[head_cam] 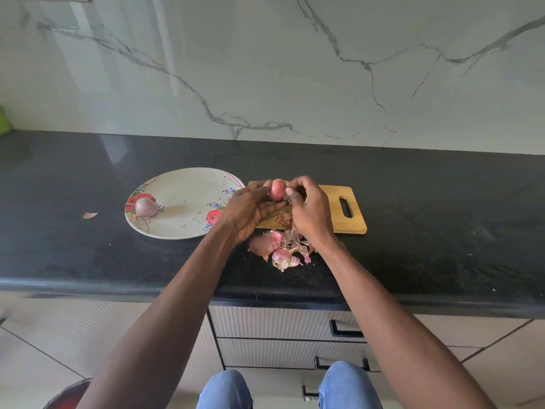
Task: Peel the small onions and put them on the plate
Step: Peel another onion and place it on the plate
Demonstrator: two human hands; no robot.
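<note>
A small pink onion [276, 189] is held above the left end of the wooden cutting board [351, 219]. My left hand [250, 208] holds it from the left and below with fingers and thumb. My right hand [306, 206] pinches a strip of skin at the onion's right side. One peeled purple onion [145, 207] lies on the left side of the floral plate [188, 184], which stands left of the board.
A heap of pink and brown onion peels [280, 249] lies on the black counter [413, 202] in front of the board. A stray peel [89, 215] lies left of the plate. A marble wall rises behind. Drawers [277, 349] are below the counter edge.
</note>
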